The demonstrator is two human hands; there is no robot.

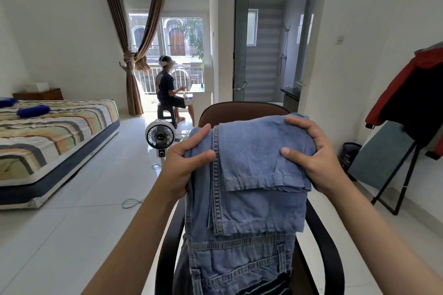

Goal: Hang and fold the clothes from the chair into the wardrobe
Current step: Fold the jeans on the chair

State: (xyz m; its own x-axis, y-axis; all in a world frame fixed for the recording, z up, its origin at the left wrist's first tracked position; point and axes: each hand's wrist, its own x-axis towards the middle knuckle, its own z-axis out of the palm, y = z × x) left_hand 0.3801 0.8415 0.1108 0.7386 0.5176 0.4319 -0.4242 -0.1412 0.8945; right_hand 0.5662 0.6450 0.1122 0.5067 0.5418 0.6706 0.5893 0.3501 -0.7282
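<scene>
Gripping the folded blue jeans (249, 175) at both top corners: left hand (184, 163) pinches the left edge with thumb in front and fingers curled behind, right hand (314, 153) clamps the right edge the same way. Jeans hang mid-air, near centre, over the brown chair (242, 110), legs doubled down over the waistband; a dark striped garment (266, 288) lies under them on the seat. Far left a striped bed (55, 134), a white fan (160, 135) on the floor just beyond the left hand, red-and-black jacket (414, 88) on a stand right.
</scene>
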